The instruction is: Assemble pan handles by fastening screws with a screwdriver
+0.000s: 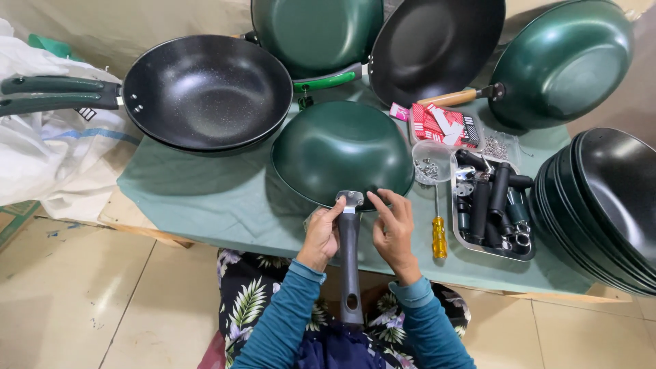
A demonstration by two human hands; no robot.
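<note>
A green pan (342,147) lies upside down on the green cloth (205,198) right in front of me. A dark grey handle (350,260) with a metal bracket at its far end rests against the pan's near rim and points back toward me. My left hand (321,236) grips the upper part of the handle, thumb near the bracket. My right hand (393,229) sits just right of the bracket, fingers curled and touching the pan rim; what it pinches I cannot tell.
A yellow screwdriver (439,232) lies right of my hands beside a metal tray (526,254) of dark handles. A small bowl of screws (429,167), a red box (444,125), stacked black pans (608,205) and several more pans (205,89) surround the cloth.
</note>
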